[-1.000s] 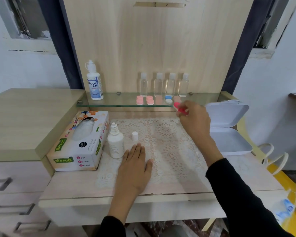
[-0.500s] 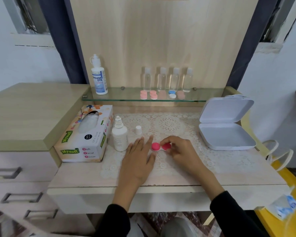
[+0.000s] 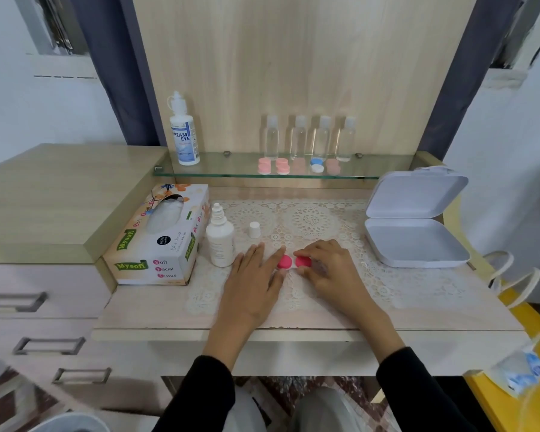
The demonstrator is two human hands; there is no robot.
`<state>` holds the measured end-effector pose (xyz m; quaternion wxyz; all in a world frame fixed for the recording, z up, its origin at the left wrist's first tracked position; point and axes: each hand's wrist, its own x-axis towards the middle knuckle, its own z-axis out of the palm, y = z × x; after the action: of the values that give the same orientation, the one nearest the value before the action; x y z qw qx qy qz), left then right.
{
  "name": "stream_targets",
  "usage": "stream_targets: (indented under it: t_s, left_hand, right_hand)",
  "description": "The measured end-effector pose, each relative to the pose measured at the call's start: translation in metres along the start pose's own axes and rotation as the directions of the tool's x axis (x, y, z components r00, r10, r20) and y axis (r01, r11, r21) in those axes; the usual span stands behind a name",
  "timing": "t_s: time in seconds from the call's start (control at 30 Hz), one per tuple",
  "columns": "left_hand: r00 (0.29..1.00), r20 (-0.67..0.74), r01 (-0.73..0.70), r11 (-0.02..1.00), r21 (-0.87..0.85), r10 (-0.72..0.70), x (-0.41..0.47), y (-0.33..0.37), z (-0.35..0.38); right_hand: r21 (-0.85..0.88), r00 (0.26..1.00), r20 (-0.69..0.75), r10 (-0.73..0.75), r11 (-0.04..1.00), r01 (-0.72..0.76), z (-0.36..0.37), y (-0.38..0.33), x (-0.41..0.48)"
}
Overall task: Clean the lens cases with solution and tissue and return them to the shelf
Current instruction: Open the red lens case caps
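On the lace-covered surface [image 3: 418, 307], right between both hands, sits the pink lens case [image 3: 293, 264], its two round caps side by side. The left hand [image 3: 251, 285] lies flat, fingers straight, a fingertip bracing the left cap. The right hand [image 3: 331, 272] pinches the right cap. Best now: hold it steady and twist gently, with the open solution bottle [image 3: 220, 241] just beside.
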<state>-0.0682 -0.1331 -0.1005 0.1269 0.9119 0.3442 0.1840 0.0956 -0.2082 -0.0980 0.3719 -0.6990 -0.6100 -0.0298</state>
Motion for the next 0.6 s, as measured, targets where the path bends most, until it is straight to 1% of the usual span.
stream_targets:
  t_s: [0.2, 0.3, 0.4, 0.6]
  left_hand:
    - [1.000, 0.010, 0.010, 0.998, -0.063, -0.010, 0.005, -0.004, 0.001]
    - [0.998, -0.040, -0.052, 0.993, -0.106, 0.048, 0.012, -0.003, -0.003]
    - [0.996, -0.036, -0.087, 0.985, -0.146, 0.083, 0.021, 0.003, -0.011]
    - [0.996, -0.067, -0.079, 0.971, -0.226, 0.065, 0.026, 0.002, -0.011]
  right_hand:
    - [-0.040, 0.999, 0.015, -0.031, 0.999, 0.032, 0.002, 0.001, 0.001]
    - [-0.040, 0.999, 0.016, -0.041, 0.998, 0.042, 0.003, 0.002, 0.002]
    - [-0.041, 0.999, 0.016, -0.032, 0.999, 0.033, 0.003, 0.001, 0.001]
    - [-0.032, 1.000, 0.009, -0.030, 0.999, 0.030, 0.002, -0.001, 0.002]
